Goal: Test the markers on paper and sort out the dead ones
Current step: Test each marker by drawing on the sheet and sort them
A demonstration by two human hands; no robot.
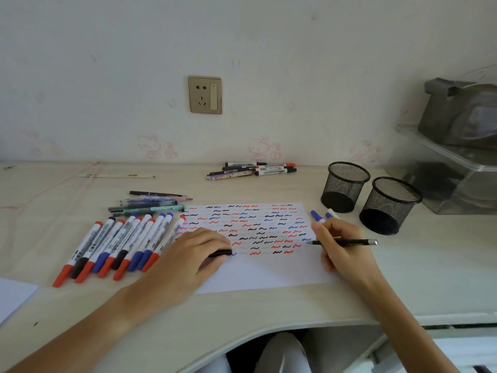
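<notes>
Here the desk (269, 313) carries the paper (258, 275) near its front edge, with a row of markers (118, 246) at the sheet's left edge. The left hand (188, 254) curls round a black cap (220, 253) on the paper; the right hand (338, 246) pinches a black pen (349, 242), tip on the sheet's right edge.

— What's up on the wall?
— A gold-framed socket (205, 95) and faint pink cartoon cat stickers (258, 148).
— And far right?
— A grey bag (461, 113) (rather blurred) sits on a clear plastic box (443, 168).
— Anything else?
— A pale ruler (117, 175) lying near the desk's back edge, at left.
</notes>
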